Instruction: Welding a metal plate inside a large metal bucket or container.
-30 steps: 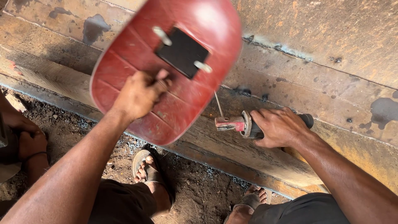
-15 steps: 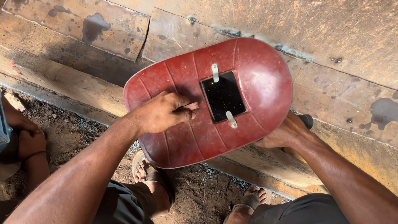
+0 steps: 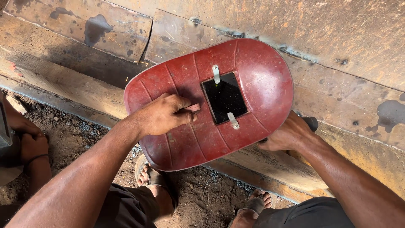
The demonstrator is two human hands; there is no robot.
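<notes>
My left hand [image 3: 162, 115] grips the handle on the inner side of a red welding hand shield [image 3: 261, 88]. The shield is held flat in front of me, its dark rectangular window [image 3: 223, 98] near the middle. Below the shield's right edge, my right hand [image 3: 289, 135] is closed on a black tool handle [image 3: 311, 123]. The front of that tool is hidden behind the shield. Both hands are over rusty steel plates [image 3: 337, 38].
A rusty beam [image 3: 63, 84] runs along the bottom of the plates, with a weld seam [image 3: 295, 52] above. Dirt ground [image 3: 198, 198] lies below, with my sandalled feet [image 3: 152, 177] on it. Another person's hand and arm [image 3: 31, 147] rest at the left edge.
The shield has swung down and to the right, from raised and tilted to lying flat over the work. It now hides the red electrode holder that showed in my right hand.
</notes>
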